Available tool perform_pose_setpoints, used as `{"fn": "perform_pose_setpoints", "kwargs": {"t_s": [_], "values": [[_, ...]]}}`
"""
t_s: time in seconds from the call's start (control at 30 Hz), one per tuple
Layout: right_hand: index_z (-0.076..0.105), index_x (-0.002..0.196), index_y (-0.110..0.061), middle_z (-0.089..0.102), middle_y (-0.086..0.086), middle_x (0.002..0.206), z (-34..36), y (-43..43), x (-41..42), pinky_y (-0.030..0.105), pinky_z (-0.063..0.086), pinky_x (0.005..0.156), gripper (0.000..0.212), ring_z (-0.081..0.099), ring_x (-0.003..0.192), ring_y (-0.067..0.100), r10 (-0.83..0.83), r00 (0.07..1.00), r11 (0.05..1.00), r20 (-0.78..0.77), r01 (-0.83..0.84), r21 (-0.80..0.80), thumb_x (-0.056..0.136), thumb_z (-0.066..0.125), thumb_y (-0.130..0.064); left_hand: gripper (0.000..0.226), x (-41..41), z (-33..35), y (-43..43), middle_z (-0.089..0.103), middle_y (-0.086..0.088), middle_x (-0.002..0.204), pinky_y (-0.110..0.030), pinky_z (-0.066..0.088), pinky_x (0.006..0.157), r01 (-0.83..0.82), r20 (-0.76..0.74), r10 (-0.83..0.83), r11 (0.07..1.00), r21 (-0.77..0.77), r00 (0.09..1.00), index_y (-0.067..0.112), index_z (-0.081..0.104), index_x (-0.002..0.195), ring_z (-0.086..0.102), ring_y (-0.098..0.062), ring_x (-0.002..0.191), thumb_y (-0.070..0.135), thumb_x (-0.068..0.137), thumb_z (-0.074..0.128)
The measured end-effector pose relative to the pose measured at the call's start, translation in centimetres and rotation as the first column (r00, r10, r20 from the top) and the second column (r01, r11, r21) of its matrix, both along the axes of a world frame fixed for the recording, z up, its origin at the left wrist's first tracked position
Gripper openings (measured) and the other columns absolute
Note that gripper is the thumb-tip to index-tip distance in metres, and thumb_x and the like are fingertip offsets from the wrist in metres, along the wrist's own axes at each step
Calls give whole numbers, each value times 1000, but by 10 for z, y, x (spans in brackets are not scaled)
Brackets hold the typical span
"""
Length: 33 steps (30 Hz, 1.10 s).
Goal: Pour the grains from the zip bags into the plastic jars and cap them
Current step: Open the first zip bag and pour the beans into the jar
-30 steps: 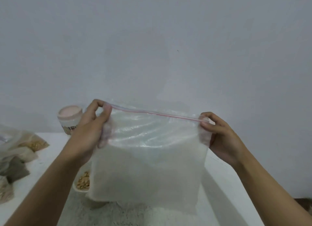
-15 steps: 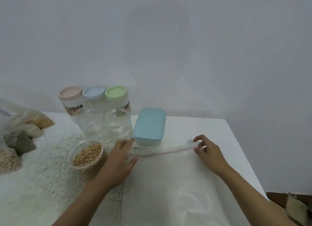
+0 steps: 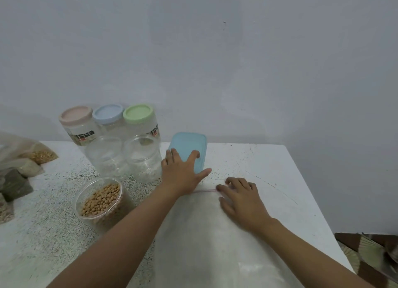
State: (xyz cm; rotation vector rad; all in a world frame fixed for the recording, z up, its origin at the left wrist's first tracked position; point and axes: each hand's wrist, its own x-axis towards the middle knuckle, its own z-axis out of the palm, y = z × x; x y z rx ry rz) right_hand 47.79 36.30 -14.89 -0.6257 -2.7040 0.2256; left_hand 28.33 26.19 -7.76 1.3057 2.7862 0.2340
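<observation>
Left hand [image 3: 183, 175] splayed, right hand [image 3: 241, 199] loosely flat on zip bag [image 3: 204, 234], zip line mostly hidden beneath.

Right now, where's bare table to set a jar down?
Best: back right of the table, between the blue box, the seal of the zip bag and the right edge. Also front left, nearer than the bean jar. Crowded: clear jars back left, grain bags far left, left hand and right hand in the middle.

Our left hand [image 3: 183, 173] and right hand [image 3: 243, 203] are bare. Our forearms [image 3: 129, 234] run uncovered to the frame's edge.
</observation>
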Motion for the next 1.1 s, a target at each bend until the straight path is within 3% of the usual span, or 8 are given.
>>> {"fn": "perform_pose_setpoints", "kwargs": {"t_s": [0.17, 0.37, 0.6, 0.77, 0.87, 0.93, 1.03, 1.1], "values": [[64, 128, -34, 54, 5, 131, -6, 10, 2, 44, 37, 98, 38, 50, 123, 25, -60, 998, 998, -7, 60, 25, 98, 45, -46, 65, -16, 1, 19, 34, -19, 139, -54, 24, 108, -55, -13, 54, 998, -30, 998, 38, 38, 120, 28, -38, 133, 86, 78, 48], [64, 133, -36, 52, 1, 129, -1, 22, 1, 41, 37, 101, 45, 47, 123, 22, -110, 994, 993, 0, 110, -42, 96, 43, -52, 45, -26, -2, 34, 21, -17, 145, -65, 14, 113, -112, 163, 107, 993, 21, 981, 40, 34, 107, 13, -41, 144, 65, 82, 61], [63, 135, -24, 59, 1, 130, 5, 31, 2, 43, 45, 103, 59, 53, 122, 25, -111, 994, 992, -2, 111, -67, 86, 48, -52, 70, -31, 3, 37, 30, -15, 137, -56, 25, 106, -194, 231, 174, 979, 64, 957, 39, 33, 115, 33, -34, 131, 59, 64, 77], [61, 131, -20, 57, 3, 136, 1, 33, 3, 41, 36, 113, 55, 46, 127, 22, -119, 992, 990, -44, 116, -80, 92, 43, -55, 67, -34, 25, 36, 46, -1, 112, -44, 27, 90, -152, 323, 98, 977, 147, 941, 44, 32, 108, 48, -26, 112, 50, 60, 80], [57, 137, -22, 51, 6, 146, -1, 31, 3, 38, 23, 120, 60, 40, 137, 25, -112, 994, 988, -8, 111, -104, 95, 35, -58, 72, -33, 54, 24, 52, 5, 116, -40, 27, 87, 6, 305, -95, 960, 278, 948, 48, 34, 109, 50, -21, 108, 48, 51, 76], [56, 140, -22, 49, 7, 149, -1, 31, 3, 40, 23, 121, 63, 39, 140, 26, -116, 993, 986, 16, 117, -117, 95, 33, -59, 79, -29, 76, 8, 48, 14, 125, -38, 26, 95, 257, 244, -330, 923, 287, 912, 49, 35, 116, 46, -15, 116, 44, 49, 76], [58, 137, -18, 57, 3, 142, 0, 34, 2, 42, 32, 117, 60, 48, 133, 25, -106, 994, 982, -3, 104, -161, 93, 41, -56, 87, -19, 93, -10, 39, 16, 136, -34, 22, 104, 609, 180, -615, 788, 92, 768, 44, 38, 127, 33, -11, 125, 38, 53, 85], [58, 137, -19, 61, -2, 137, 2, 35, 3, 39, 39, 111, 57, 52, 126, 20, -107, 993, 963, -43, 93, -251, 90, 50, -50, 89, -14, 85, -14, 36, 11, 142, -33, 20, 106, 682, 173, -672, 731, -1, 720, 40, 40, 128, 29, -10, 127, 34, 54, 90]]}}
